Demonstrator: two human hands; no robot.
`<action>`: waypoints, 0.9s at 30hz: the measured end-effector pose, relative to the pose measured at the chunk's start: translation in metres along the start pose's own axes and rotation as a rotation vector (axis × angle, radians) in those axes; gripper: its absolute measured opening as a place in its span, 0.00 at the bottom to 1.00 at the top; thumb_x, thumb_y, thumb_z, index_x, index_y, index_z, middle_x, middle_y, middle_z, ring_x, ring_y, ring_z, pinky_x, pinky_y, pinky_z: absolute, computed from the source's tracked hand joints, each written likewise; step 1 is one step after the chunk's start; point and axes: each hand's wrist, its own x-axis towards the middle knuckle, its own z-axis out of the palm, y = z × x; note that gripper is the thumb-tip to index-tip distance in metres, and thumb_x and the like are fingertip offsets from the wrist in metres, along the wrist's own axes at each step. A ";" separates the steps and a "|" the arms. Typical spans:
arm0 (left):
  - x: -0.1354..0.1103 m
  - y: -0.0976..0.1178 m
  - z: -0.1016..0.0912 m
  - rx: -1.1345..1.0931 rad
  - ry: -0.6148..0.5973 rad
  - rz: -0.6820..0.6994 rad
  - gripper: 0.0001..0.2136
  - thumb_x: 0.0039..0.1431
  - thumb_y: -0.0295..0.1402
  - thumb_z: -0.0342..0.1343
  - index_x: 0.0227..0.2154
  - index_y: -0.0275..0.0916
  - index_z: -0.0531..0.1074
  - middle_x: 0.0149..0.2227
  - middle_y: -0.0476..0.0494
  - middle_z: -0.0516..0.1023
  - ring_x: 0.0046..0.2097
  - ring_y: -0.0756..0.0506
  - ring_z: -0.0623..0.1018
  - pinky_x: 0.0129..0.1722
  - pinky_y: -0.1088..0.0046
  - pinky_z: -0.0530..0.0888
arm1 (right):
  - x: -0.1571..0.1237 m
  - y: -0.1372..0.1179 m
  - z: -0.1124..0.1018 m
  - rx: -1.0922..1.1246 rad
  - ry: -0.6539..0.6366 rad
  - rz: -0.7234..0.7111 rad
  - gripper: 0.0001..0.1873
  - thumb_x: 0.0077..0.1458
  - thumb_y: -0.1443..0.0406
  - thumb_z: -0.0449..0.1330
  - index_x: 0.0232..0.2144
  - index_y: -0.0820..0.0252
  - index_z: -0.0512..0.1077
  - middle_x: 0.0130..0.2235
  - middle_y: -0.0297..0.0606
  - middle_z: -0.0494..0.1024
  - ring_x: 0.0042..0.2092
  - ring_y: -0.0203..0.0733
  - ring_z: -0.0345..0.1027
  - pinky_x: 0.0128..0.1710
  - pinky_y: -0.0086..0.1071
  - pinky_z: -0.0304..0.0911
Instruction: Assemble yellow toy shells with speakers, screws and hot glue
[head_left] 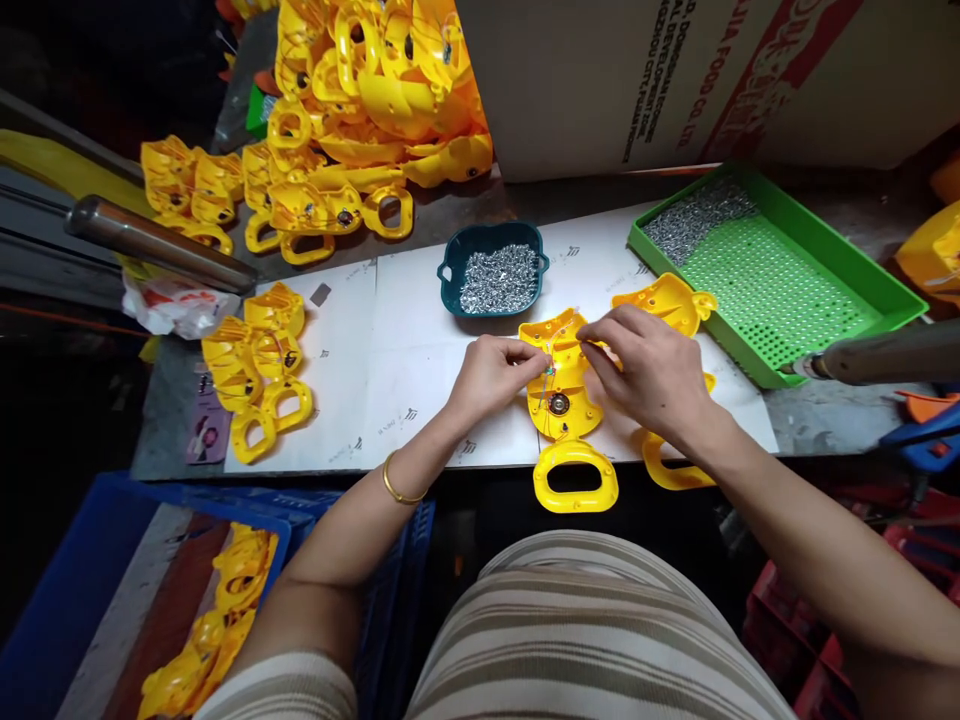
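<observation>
In front of me a yellow plastic shell half (pixel 559 392) with a looped handle (pixel 576 505) lies inner side up. It holds a round speaker-like part (pixel 558 403), thin wires and a small green circuit board (pixel 550 371). My left hand (pixel 491 378) pinches at the board and wires from the left; its fingertips partly hide what they grip. Over the shell's upper right edge, my right hand (pixel 649 370) has thumb and fingers closed together, and anything between them is too small to make out. Behind that hand lies another yellow shell part (pixel 664 303), partly covered.
A dark teal basket (pixel 451 285) of small screws stands behind the shell. To the right is a green perforated tray (pixel 825 300) with more screws, beside a power screwdriver (pixel 885 355). Yellow shells (pixel 255 350) lie at left; more (pixel 375 100) are heaped behind. A large carton (pixel 570 90) stands at the back.
</observation>
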 end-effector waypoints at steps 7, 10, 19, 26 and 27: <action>-0.005 -0.003 0.005 -0.250 0.001 -0.124 0.08 0.52 0.36 0.62 0.26 0.36 0.78 0.26 0.48 0.79 0.22 0.55 0.70 0.21 0.80 0.65 | -0.006 -0.012 0.001 -0.032 -0.308 0.033 0.12 0.61 0.60 0.56 0.34 0.56 0.78 0.41 0.41 0.72 0.43 0.43 0.64 0.25 0.32 0.44; -0.009 0.001 0.007 -0.282 -0.009 -0.173 0.08 0.52 0.36 0.62 0.27 0.35 0.78 0.25 0.48 0.78 0.19 0.56 0.67 0.18 0.81 0.63 | -0.002 -0.019 0.005 -0.009 -0.309 0.059 0.13 0.61 0.58 0.56 0.34 0.56 0.79 0.39 0.41 0.73 0.43 0.44 0.63 0.25 0.33 0.44; -0.016 0.000 0.010 -0.234 -0.048 -0.148 0.10 0.56 0.38 0.59 0.29 0.36 0.79 0.24 0.50 0.77 0.19 0.54 0.70 0.21 0.78 0.67 | -0.004 -0.015 0.012 0.050 -0.147 0.102 0.12 0.61 0.59 0.56 0.36 0.56 0.77 0.39 0.41 0.73 0.42 0.43 0.63 0.28 0.33 0.49; -0.022 0.008 0.015 0.407 0.231 0.459 0.20 0.51 0.39 0.63 0.47 0.37 0.73 0.51 0.39 0.76 0.53 0.40 0.72 0.52 0.63 0.67 | 0.005 -0.012 -0.002 -0.089 -0.239 0.070 0.14 0.64 0.61 0.48 0.40 0.61 0.72 0.43 0.45 0.72 0.43 0.46 0.65 0.26 0.34 0.45; -0.022 0.008 0.018 0.484 0.193 0.492 0.23 0.52 0.38 0.63 0.52 0.38 0.70 0.54 0.39 0.74 0.55 0.39 0.70 0.54 0.61 0.65 | 0.007 -0.011 -0.004 -0.088 -0.272 0.059 0.14 0.64 0.62 0.48 0.40 0.62 0.72 0.42 0.45 0.72 0.43 0.46 0.65 0.26 0.34 0.45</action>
